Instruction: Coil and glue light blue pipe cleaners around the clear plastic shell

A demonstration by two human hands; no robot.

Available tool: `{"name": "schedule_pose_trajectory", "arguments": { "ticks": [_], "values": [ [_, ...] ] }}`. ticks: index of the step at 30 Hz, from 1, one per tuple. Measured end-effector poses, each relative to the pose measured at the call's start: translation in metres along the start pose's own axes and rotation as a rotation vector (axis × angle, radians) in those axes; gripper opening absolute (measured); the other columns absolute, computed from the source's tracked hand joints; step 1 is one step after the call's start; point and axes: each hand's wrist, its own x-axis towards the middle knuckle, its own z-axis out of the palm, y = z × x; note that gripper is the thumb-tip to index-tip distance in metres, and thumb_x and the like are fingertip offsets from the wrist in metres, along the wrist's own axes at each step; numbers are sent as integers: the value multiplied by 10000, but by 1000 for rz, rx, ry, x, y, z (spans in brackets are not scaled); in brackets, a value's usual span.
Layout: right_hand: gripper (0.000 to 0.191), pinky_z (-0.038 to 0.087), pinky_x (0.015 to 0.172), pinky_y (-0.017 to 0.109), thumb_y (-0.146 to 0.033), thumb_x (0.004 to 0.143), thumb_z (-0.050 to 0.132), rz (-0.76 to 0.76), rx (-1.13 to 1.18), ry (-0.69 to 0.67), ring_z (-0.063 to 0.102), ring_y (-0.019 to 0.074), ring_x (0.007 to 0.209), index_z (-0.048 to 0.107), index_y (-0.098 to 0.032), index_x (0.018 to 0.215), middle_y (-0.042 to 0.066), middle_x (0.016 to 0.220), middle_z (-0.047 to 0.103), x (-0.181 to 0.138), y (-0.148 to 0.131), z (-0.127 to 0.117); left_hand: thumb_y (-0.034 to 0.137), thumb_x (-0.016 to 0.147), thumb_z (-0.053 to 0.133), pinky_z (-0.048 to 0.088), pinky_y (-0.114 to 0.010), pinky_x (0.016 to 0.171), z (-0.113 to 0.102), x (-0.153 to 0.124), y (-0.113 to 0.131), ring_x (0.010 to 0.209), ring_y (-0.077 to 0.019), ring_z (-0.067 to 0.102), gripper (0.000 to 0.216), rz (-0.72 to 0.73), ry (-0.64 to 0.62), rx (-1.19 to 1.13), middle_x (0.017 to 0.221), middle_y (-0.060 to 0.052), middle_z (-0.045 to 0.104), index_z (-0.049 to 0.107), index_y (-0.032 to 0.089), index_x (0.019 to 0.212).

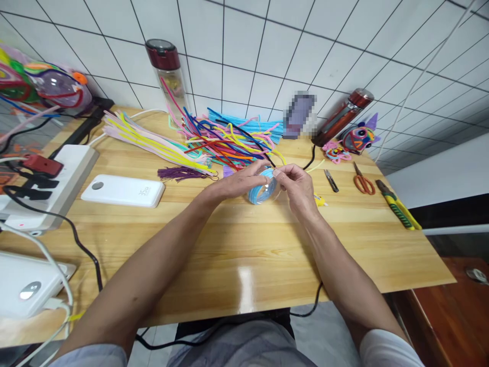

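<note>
Between my hands, above the wooden table, is a clear round plastic ball (270, 195) with light-blue pipe cleaner (256, 194) wound along its left side and top. My left hand (244, 182) holds the ball from the left, its fingers laid over the top. At the upper right of the ball, my right hand (296, 184) has thumb and index finger pinched at the blue pipe cleaner; the exact end between the fingertips is hard to see. Just behind my hands lies a heap of multicoloured pipe cleaners (229, 140).
Scissors (364, 179), pliers (397, 205) and a small cutter (331, 181) lie to the right. A yellow glue-gun-like tool (320, 201) is partly behind my right wrist. On the left are a white power bank (123, 190), a power strip (69, 178) and cables. Two bottles stand against the tiled wall.
</note>
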Motion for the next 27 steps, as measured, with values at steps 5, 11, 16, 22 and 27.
{"name": "schedule_pose_trajectory", "arguments": {
  "ticks": [5, 11, 16, 22, 27],
  "values": [
    [271, 448, 611, 290, -447, 704, 907, -18, -33, 8, 489, 119, 599, 750, -231, 750, -43, 644, 652, 0, -4, -3, 413, 916, 659, 488, -488, 1256, 3, 0, 2, 1475, -359, 601, 536, 9, 0, -13, 1478, -106, 702, 690, 193, 1404],
    [259, 452, 620, 297, -444, 713, 896, -33, -67, -4, 535, 132, 621, 753, -230, 740, -18, 692, 707, 2, -3, -6, 368, 860, 695, 491, -465, 1246, 8, 0, -3, 1489, -331, 598, 555, 10, 21, -123, 1478, -98, 687, 662, 207, 1389],
    [291, 452, 615, 303, -482, 717, 914, -50, -74, -18, 547, 142, 621, 757, -239, 748, -17, 694, 712, 2, -1, -5, 425, 905, 722, 491, -452, 1214, 9, -2, -4, 1437, -310, 607, 450, 5, 47, -133, 1423, -78, 692, 655, 218, 1298],
    [260, 450, 633, 306, -465, 734, 884, -49, -84, -34, 558, 145, 637, 771, -233, 768, -14, 709, 722, 0, -2, -7, 449, 891, 757, 503, -461, 1168, 10, 0, -4, 1384, -308, 621, 452, -10, 60, -145, 1377, -92, 681, 623, 210, 1250],
    [224, 459, 648, 298, -426, 736, 865, -57, -76, -36, 556, 142, 653, 752, -233, 752, -18, 714, 723, 0, -4, -10, 430, 867, 762, 495, -444, 1154, 11, 0, -7, 1373, -298, 617, 452, -15, 63, -156, 1355, -73, 673, 611, 217, 1236]
  ]
}}
